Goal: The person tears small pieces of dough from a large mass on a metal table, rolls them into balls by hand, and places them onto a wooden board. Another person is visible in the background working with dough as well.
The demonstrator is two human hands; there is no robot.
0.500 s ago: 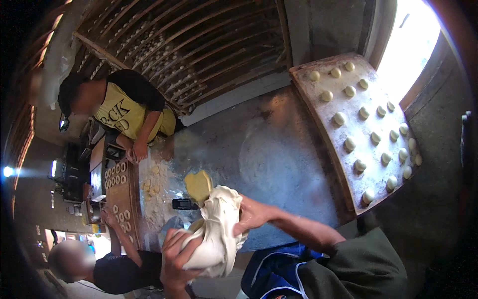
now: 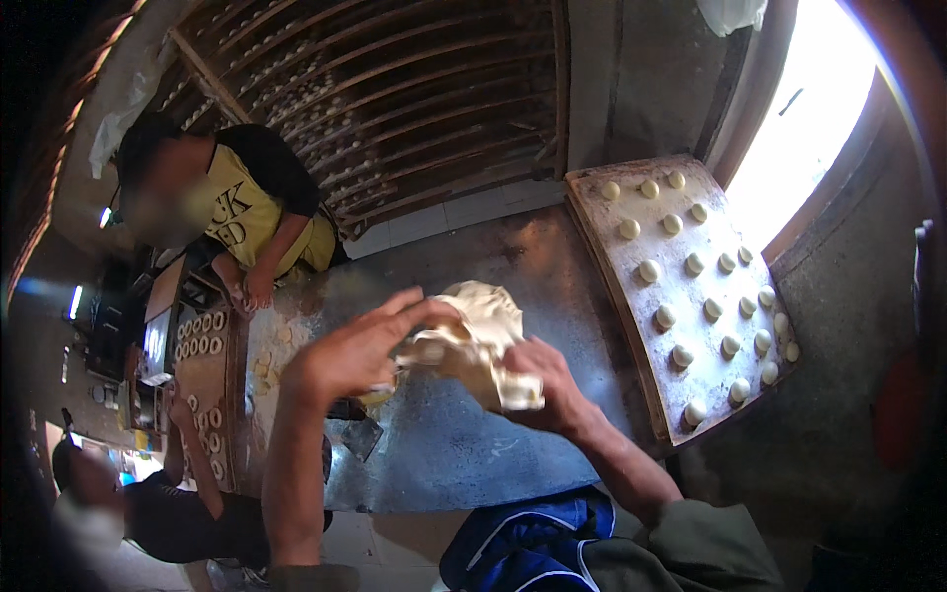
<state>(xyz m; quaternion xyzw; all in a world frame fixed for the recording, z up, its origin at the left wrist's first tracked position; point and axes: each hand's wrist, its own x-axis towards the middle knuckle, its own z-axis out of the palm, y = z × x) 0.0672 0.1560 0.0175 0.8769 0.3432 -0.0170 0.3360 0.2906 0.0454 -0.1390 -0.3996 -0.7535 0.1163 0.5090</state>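
A large lump of pale, soft dough point(image 2: 478, 340) hangs over the metal table, stretched and folded between my hands. My left hand point(image 2: 360, 350) grips its left side, with the fingers reaching over the top. At the right, my right hand point(image 2: 550, 385) is closed on the dough's lower edge, where a flap sticks out past the fingers. A bit of yellow dough point(image 2: 378, 397) shows beneath my left hand, mostly hidden by it. Close to my left forearm, a dark, flat, square thing point(image 2: 362, 437) lies on the table; its kind is unclear.
Round dough balls stand on a floured board point(image 2: 631, 296) at the right. Dough rings lie on a wooden board point(image 2: 212, 375) at the left. One co-worker point(image 2: 261, 212) stands at the far left, another person point(image 2: 178, 513) at the near left. Racks point(image 2: 424, 99) rise behind the metal table point(image 2: 464, 464).
Both hands have lifted the dough up and away from me, further over the table. It has turned and is now folded and stretched. My view has shifted slightly.
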